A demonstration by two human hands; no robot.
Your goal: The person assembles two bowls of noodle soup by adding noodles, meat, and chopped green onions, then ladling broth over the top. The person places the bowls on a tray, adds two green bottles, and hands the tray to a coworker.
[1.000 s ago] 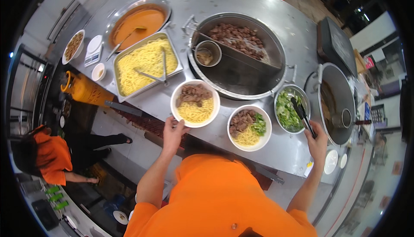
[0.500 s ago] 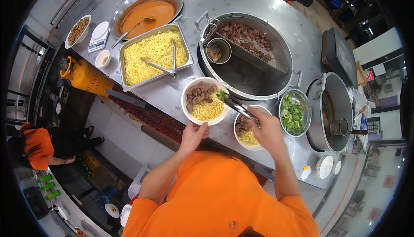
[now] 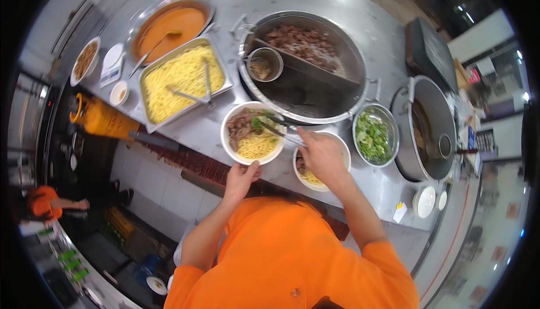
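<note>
1. The bowl in hand: a white bowl [image 3: 226,145] sits near the centre of the frame, on the steel table [image 3: 388,14], holding meat [image 3: 241,127], noodles [image 3: 256,149] and some greens [image 3: 257,123].
2. Left hand [image 3: 241,179]: at the bowl's lower edge, thumb and fingertips against it. I cannot tell whether they grip it or only steady it.
3. Right hand [image 3: 322,152]: fingers clenched round dark tongs [image 3: 274,129], whose tips reach left into the bowl, among the greens. Whether the tips are pressed together is too blurred to tell.
4. Step in hand: by the look of it, topping the noodles with greens.
5. Next move: I judge it calls for the right hand to ease its squeeze and lift the tongs clear, with the bowl kept steady.
6. Close by: a second white bowl [image 3: 347,160] lies partly under the right hand; a metal bowl [image 3: 396,140] of chopped greens stands right of it. The divided pot [image 3: 315,119] is just above.
</note>
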